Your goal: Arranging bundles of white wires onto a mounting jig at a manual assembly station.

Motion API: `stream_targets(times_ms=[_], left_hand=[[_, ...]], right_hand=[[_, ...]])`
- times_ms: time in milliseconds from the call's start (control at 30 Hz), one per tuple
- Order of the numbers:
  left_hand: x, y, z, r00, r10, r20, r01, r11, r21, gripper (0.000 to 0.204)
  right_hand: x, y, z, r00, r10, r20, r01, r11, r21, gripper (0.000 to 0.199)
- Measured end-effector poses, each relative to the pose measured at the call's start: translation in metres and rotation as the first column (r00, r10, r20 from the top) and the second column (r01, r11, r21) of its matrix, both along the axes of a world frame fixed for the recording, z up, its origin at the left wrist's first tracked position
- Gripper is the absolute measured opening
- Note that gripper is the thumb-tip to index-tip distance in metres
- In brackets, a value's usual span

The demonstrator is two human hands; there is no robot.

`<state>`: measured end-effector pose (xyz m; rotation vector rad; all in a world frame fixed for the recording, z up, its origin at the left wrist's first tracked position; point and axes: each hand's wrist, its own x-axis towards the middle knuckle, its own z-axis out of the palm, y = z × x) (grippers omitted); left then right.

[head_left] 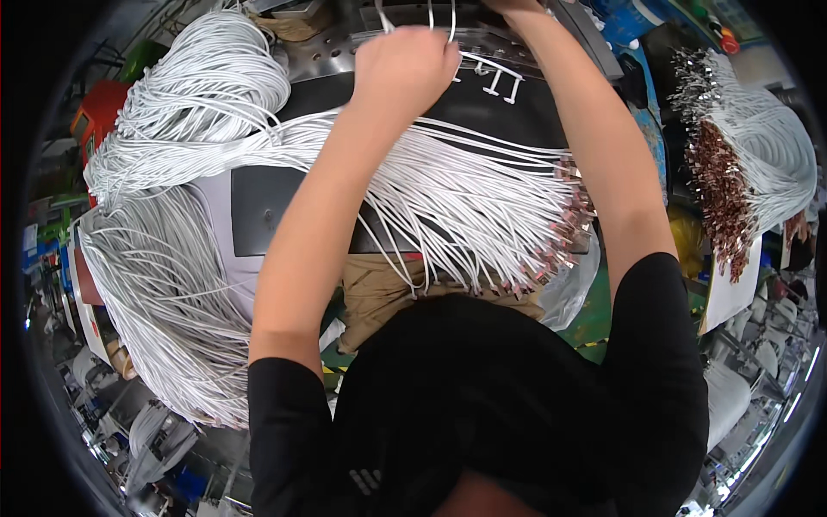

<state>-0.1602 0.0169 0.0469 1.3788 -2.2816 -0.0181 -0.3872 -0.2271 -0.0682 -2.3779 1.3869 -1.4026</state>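
Note:
My left hand is closed into a fist near the machine at the top, with thin white cables running up from its knuckles. Only the edge of my right hand shows at the upper rim; its fingers are cut off from view. Between my arms sits a branched white plastic piece on the dark surface. Below my hands, a wide fan of white cables lies across my lap, their copper-coloured and metal connectors pointing right. My left forearm covers part of that bundle.
A coiled heap of white cables rises at the left, and more cables hang below it. Far right, another cable bundle shows copper-coloured ends. A dark metal machine bed stands ahead. An orange-red object is at the left.

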Motion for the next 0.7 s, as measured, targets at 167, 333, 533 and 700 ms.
stream_targets(times_ms=[167, 333, 533, 700], left_hand=[[0.020, -0.030, -0.007, 0.993, 0.101, 0.054, -0.111, 0.960, 0.257, 0.036], [0.010, -0.025, -0.004, 0.985, 0.144, -0.098, -0.122, 0.973, 0.197, 0.036], [0.051, -0.031, -0.017, 0.969, 0.174, -0.177, -0.177, 0.984, 0.001, 0.029], [0.058, -0.047, -0.019, 0.941, 0.045, -0.335, -0.101, 0.983, -0.153, 0.023]], right_hand=[[0.068, 0.036, 0.035, 0.987, -0.145, -0.074, 0.155, 0.978, 0.139, 0.026], [0.036, 0.054, 0.040, 0.986, 0.130, -0.104, -0.123, 0.990, 0.074, 0.028], [0.085, 0.165, 0.090, 0.978, 0.076, -0.193, -0.096, 0.991, -0.094, 0.028], [0.103, 0.209, 0.109, 0.961, 0.132, -0.244, -0.113, 0.990, 0.089, 0.025]])
